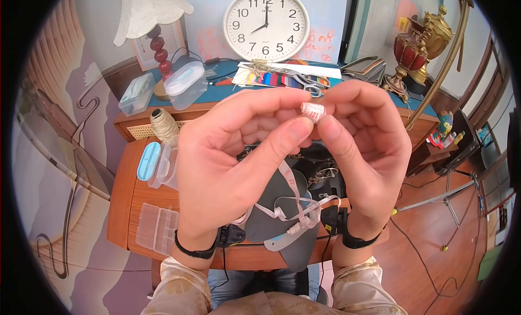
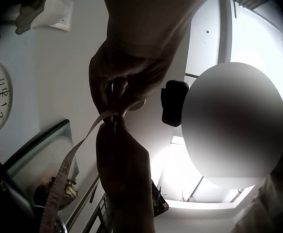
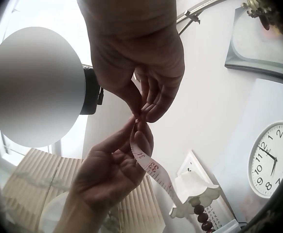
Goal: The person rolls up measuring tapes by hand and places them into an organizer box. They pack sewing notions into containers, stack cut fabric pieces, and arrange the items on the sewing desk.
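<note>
Held up in front of the chest, my left hand (image 1: 228, 163) pinches a small rolled end of a white tape measure (image 1: 313, 112) with red numbers between thumb and forefinger. My right hand (image 1: 372, 152) meets it from the other side, thumb and forefinger pinching the roll's edge. Below the hands, the tape's loose length hangs down and lies in tangled loops over a grey surface (image 1: 268, 193). Both wrist views show the fingertips together, with the tape strip (image 2: 59, 189) trailing away from them; red numbers show on that strip (image 3: 152, 167) in the right wrist view.
On the blue-topped shelf stand a round clock (image 1: 266, 26), scissors (image 1: 306, 81), a lamp (image 1: 161, 54) and a clear plastic box (image 1: 186, 84). A thread cone (image 1: 164, 124), a blue case (image 1: 148, 161) and a clear divided box (image 1: 156, 228) sit at the left.
</note>
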`<action>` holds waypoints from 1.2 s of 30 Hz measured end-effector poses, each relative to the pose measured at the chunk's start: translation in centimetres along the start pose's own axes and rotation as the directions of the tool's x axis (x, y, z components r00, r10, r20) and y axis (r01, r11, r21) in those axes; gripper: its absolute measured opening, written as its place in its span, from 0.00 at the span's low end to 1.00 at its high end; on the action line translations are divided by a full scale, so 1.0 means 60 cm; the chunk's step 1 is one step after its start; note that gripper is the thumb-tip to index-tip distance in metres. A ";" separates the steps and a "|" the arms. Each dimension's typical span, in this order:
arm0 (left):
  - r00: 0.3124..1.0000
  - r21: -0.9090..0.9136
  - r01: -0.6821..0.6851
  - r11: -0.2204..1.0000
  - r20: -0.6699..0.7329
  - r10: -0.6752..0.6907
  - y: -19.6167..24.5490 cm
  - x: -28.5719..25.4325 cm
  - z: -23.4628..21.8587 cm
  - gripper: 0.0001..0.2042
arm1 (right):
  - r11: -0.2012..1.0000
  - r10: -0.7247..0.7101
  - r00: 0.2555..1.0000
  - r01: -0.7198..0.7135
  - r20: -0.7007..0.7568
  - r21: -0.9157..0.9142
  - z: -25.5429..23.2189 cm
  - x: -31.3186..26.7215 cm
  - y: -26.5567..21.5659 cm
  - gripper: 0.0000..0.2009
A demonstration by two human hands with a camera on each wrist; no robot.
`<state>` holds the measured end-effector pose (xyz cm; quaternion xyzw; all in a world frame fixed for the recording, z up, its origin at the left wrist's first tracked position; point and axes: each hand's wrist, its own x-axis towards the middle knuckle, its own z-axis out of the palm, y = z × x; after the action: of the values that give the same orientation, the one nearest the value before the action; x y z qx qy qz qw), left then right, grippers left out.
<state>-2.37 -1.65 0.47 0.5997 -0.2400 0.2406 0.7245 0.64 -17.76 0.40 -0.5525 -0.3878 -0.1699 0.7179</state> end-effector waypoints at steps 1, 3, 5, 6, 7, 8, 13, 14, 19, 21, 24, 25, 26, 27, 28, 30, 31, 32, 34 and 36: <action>1.000 -0.002 0.012 1.000 -0.003 -0.012 0.000 0.000 0.001 0.12 | 1.000 0.010 1.000 -0.010 0.024 -0.014 -0.002 0.000 0.000 0.14; 1.000 -0.003 0.025 1.000 -0.007 -0.025 0.000 -0.001 0.000 0.13 | 0.999 0.022 0.999 -0.020 0.048 -0.029 -0.003 0.000 0.001 0.14; 1.000 0.039 0.017 0.999 0.017 -0.018 0.001 -0.001 -0.003 0.13 | 0.999 0.002 0.999 0.000 0.035 -0.043 0.000 -0.001 0.002 0.12; 1.000 0.039 0.018 0.999 0.016 -0.019 0.000 -0.001 -0.003 0.13 | 0.999 0.003 0.999 -0.001 0.035 -0.043 0.001 -0.002 0.002 0.12; 1.000 0.056 0.003 0.998 0.021 -0.005 0.000 -0.001 -0.004 0.13 | 0.998 -0.006 1.000 0.007 0.027 -0.060 0.003 -0.002 0.002 0.12; 1.000 0.073 -0.011 0.997 0.025 0.009 0.000 0.000 -0.005 0.13 | 0.997 -0.014 1.000 0.015 0.019 -0.078 0.004 -0.003 0.003 0.12; 0.999 0.074 -0.001 0.997 0.033 -0.001 0.000 0.001 -0.003 0.13 | 0.998 0.002 1.000 -0.001 0.007 -0.058 0.010 -0.004 0.005 0.12; 0.999 0.072 -0.007 0.997 0.034 0.004 0.000 0.001 -0.003 0.13 | 0.999 0.009 1.000 -0.008 0.006 -0.051 0.011 -0.004 0.006 0.12; 0.998 0.076 -0.027 0.997 0.061 0.022 -0.001 -0.001 -0.005 0.13 | 0.997 -0.016 1.000 0.017 0.012 -0.079 0.013 -0.005 0.008 0.12; 0.996 0.087 -0.047 0.995 0.078 0.040 -0.002 0.000 -0.008 0.13 | 0.997 -0.013 1.000 0.014 0.019 -0.080 0.012 -0.007 0.008 0.12; 0.991 0.084 -0.058 0.995 0.126 0.047 -0.005 0.001 -0.011 0.12 | 0.997 0.028 0.999 -0.025 0.034 -0.079 0.009 -0.008 0.006 0.12; 0.993 0.091 -0.060 0.994 0.105 0.050 -0.007 0.001 -0.009 0.11 | 0.992 0.044 0.999 -0.040 0.033 -0.117 0.009 -0.007 0.005 0.12; 0.995 0.098 -0.062 0.993 0.085 0.054 -0.008 0.001 -0.009 0.11 | 0.986 0.060 0.998 -0.054 0.031 -0.155 0.009 -0.006 0.005 0.12; 0.995 0.099 -0.062 0.993 0.085 0.054 -0.008 0.001 -0.008 0.11 | 0.986 0.059 0.998 -0.054 0.031 -0.155 0.005 -0.002 0.010 0.12; 0.997 0.132 -0.063 0.989 0.050 0.056 -0.007 0.000 -0.008 0.11 | 0.956 -0.038 0.998 0.050 0.047 -0.288 -0.002 0.004 0.018 0.12; 0.998 0.164 -0.061 0.985 0.016 0.059 -0.007 -0.001 -0.008 0.11 | 0.898 -0.132 0.988 0.152 0.076 -0.413 -0.008 0.007 0.018 0.11; 0.997 0.219 -0.071 0.973 0.043 0.063 -0.006 -0.002 -0.010 0.11 | 0.885 -0.139 0.986 0.167 0.096 -0.434 -0.007 0.007 0.011 0.11; 0.995 0.273 -0.082 0.958 0.071 0.065 -0.005 -0.002 -0.011 0.11 | 0.873 -0.146 0.982 0.183 0.116 -0.453 -0.007 0.007 0.007 0.10; 0.992 0.328 -0.111 0.938 0.096 0.083 -0.008 -0.002 -0.013 0.11 | 0.882 -0.132 0.985 0.168 0.111 -0.441 -0.003 0.006 0.008 0.09; 0.987 0.379 -0.140 0.915 0.123 0.101 -0.012 -0.002 -0.013 0.11 | 0.890 -0.117 0.987 0.152 0.107 -0.430 0.001 0.005 0.009 0.09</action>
<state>-1.93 -0.98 -0.28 0.7261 -0.2607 0.2968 0.5628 1.17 -17.46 0.27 -0.6772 -0.4049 -0.2802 0.5468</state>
